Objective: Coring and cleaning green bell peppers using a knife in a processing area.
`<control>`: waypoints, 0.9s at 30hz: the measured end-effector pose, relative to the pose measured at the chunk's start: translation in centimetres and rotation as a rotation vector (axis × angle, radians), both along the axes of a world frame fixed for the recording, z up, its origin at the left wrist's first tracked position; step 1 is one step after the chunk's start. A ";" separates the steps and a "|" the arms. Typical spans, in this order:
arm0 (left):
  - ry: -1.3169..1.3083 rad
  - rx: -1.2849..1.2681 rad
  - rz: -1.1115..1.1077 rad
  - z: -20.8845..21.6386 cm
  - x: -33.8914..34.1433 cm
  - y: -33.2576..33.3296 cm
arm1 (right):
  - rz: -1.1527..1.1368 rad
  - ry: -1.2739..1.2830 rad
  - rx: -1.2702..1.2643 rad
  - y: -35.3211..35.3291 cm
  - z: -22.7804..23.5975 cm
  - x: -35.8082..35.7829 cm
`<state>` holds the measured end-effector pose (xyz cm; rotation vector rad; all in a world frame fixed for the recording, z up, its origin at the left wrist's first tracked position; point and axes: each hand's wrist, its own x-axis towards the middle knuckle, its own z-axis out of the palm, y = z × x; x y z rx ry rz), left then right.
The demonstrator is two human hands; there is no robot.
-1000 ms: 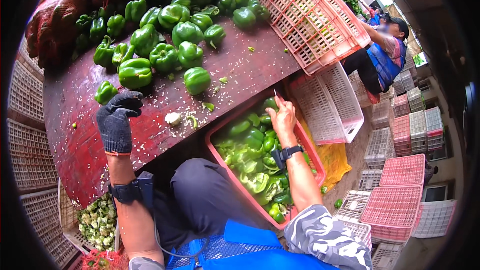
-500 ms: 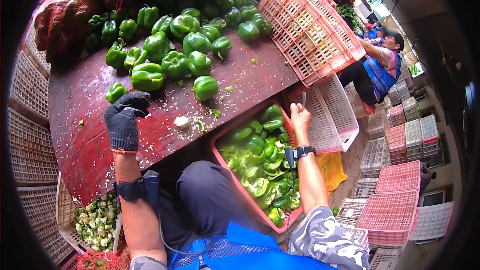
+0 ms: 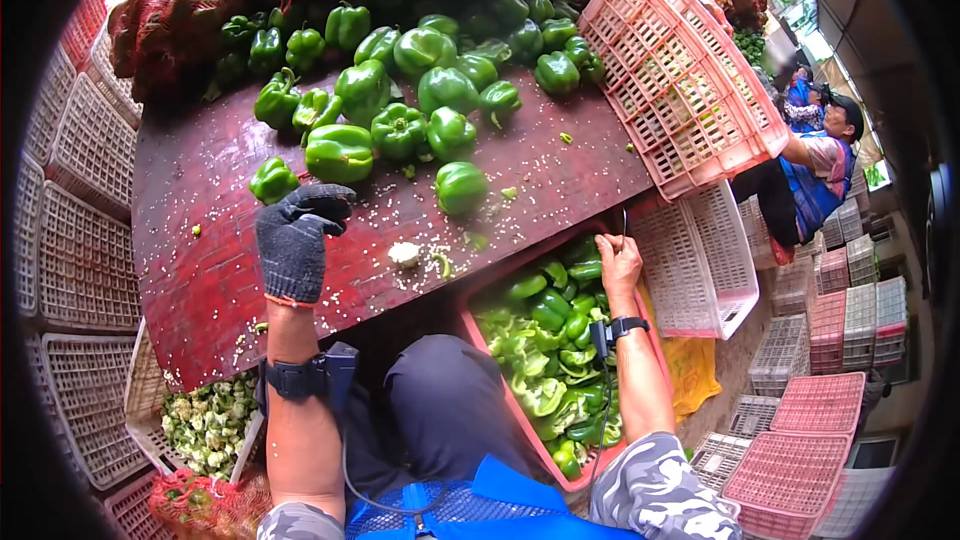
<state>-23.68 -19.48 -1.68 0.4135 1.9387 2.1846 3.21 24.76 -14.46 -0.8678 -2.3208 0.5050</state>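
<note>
My left hand (image 3: 292, 245), in a dark knit glove, hovers above the red table (image 3: 215, 270) beside a small green bell pepper (image 3: 273, 181). Its fingers curve, with a gap to the thumb and nothing seen between them. My bare right hand (image 3: 621, 265) is closed round a small knife (image 3: 625, 221), whose thin blade points up; the handle is hidden in the fist. Below that hand, a pink crate (image 3: 485, 335) holds cut, hollowed green peppers (image 3: 548, 355). Whole green bell peppers (image 3: 447, 90) lie heaped across the table, the closest single one (image 3: 461, 188) between my hands.
A tilted pink crate (image 3: 680, 80) rests on the table's right corner, with a white crate (image 3: 690, 260) below. Pepper cores (image 3: 210, 425) fill a crate at lower left. Net sacks (image 3: 200, 25) lie behind. Crates are stacked both sides. A person (image 3: 820, 165) sits at right.
The view has swung, so the table and crates appear further right. Against the table, my right hand with the knife has come slightly left; my left hand keeps nearly the same place and pose.
</note>
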 end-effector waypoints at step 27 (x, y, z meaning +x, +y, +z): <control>0.269 0.019 -0.109 -2.0 2.6 6.4 | 0.562 0.274 -0.989 -23.9 15.0 -15.4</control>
